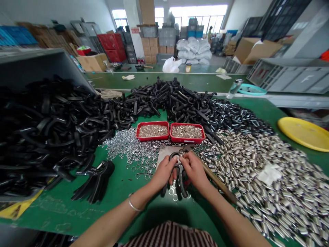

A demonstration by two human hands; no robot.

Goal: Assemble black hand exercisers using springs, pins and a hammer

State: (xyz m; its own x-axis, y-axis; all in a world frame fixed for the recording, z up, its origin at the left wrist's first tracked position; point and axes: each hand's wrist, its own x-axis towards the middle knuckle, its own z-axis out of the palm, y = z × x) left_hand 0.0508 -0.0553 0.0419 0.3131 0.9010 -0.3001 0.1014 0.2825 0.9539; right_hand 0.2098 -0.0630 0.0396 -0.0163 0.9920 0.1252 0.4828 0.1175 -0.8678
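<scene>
My left hand and my right hand meet at the middle of the green table, both closed around a black curved plastic part. The fingertips of both hands pinch at its top, where a small metal piece shows. A wooden hammer handle lies under my right wrist, its head near a grey metal plate. A few loose metal rings lie just below the hands.
Two red trays hold small metal parts. Black plastic parts pile up left and behind. Silver cylinders cover the right side. Washers spread left of the plate. A yellow plate sits far right.
</scene>
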